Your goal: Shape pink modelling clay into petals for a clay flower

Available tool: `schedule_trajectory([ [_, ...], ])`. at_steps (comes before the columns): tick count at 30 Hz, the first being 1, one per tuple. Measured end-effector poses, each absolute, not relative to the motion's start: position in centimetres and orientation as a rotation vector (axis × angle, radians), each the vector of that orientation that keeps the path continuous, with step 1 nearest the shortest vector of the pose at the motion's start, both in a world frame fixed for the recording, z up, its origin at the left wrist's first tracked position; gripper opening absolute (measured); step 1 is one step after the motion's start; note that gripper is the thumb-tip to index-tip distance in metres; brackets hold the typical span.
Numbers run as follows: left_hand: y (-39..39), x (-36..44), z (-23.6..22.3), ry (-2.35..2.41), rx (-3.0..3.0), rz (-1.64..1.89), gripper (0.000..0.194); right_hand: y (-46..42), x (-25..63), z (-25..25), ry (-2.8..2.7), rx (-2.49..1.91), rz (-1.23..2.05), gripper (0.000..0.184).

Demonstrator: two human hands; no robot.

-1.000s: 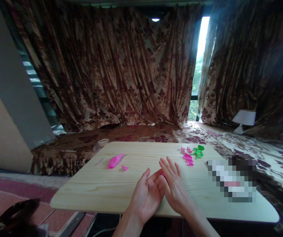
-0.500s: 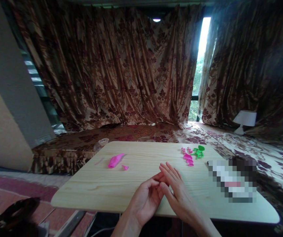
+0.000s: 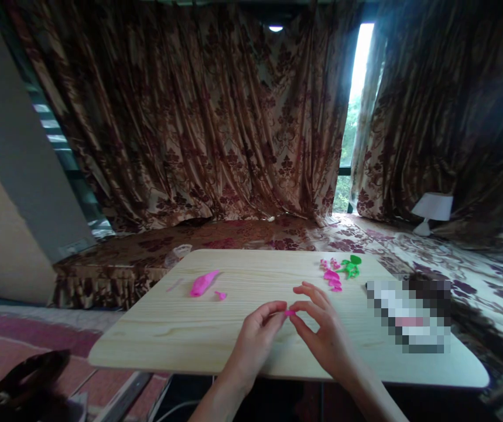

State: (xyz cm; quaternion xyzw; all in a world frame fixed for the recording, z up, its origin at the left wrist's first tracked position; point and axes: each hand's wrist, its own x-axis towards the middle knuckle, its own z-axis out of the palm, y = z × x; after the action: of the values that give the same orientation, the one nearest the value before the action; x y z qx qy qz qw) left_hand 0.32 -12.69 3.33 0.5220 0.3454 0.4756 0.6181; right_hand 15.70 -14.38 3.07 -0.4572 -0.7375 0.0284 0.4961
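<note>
Between my two hands, over the front middle of the table, is a small piece of pink modelling clay. My left hand pinches its left end between thumb and fingers. On its other end, the thumb and index finger of my right hand close from the right, the other fingers raised and apart. A larger pink clay lump lies on the left of the table, with a small pink scrap beside it. Flat pink clay pieces lie at the back right, near green clay pieces.
The pale wooden table has rounded corners. A pixelated object lies along its right side. Small pink-and-white bits are at the back right. Behind stand a patterned ledge, curtains and a white lamp.
My palms were pressed together, one over the other; they have come apart. Now my fingertips hold a small pink clay piece between them. The view has shifted slightly.
</note>
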Motion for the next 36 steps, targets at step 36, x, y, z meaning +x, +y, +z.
schedule_trajectory([
  [36,-12.9,0.0,4.7,1.004,1.542,1.256,0.019,-14.6,14.9,3.8,-1.572,-1.035,0.438,0.019],
])
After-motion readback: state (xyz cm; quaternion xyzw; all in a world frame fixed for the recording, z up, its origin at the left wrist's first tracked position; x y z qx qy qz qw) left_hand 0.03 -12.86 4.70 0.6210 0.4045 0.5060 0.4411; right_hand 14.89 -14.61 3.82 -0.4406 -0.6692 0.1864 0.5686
